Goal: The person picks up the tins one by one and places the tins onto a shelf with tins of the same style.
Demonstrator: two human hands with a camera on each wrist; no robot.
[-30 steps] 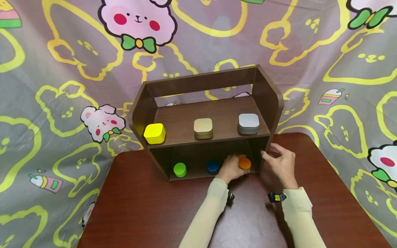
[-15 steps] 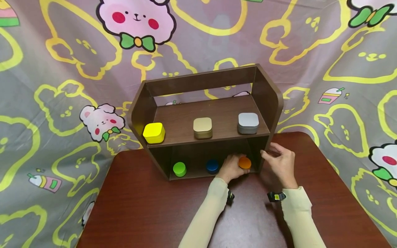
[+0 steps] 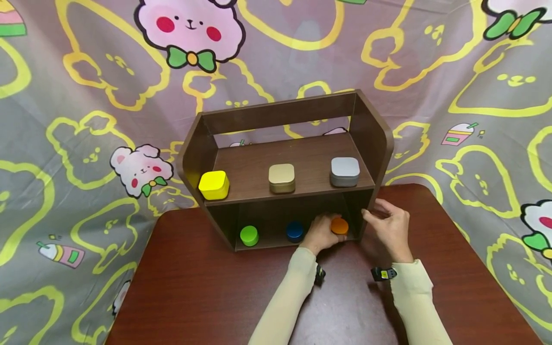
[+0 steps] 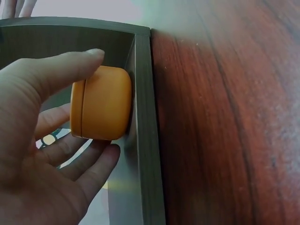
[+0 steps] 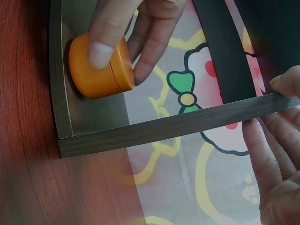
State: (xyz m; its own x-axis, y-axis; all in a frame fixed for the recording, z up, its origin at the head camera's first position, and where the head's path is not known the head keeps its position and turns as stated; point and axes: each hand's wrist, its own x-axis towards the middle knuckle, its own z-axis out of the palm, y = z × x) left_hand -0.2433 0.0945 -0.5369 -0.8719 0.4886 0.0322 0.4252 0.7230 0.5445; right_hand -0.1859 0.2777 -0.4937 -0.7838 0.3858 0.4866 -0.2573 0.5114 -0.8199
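Observation:
My left hand (image 3: 320,232) holds a round orange tin (image 3: 339,226) at the right end of the lower level of a dark brown two-tier shelf (image 3: 316,151). In the left wrist view, the thumb lies along one side of the orange tin (image 4: 108,105) and the other fingers curl around the opposite side. The tin sits on the bottom board, near its front edge. My right hand (image 3: 391,230) grips the shelf's right side panel (image 5: 164,126), thumb on one face and fingers on the other, as the right wrist view shows.
Along the lower level stand a round green tin (image 3: 249,235) and a round blue tin (image 3: 295,231). The upper board carries a yellow square tin (image 3: 214,185), a gold one (image 3: 282,178) and a silver one (image 3: 345,171). A patterned cloth (image 3: 276,62) hangs behind the reddish-brown table (image 3: 194,297).

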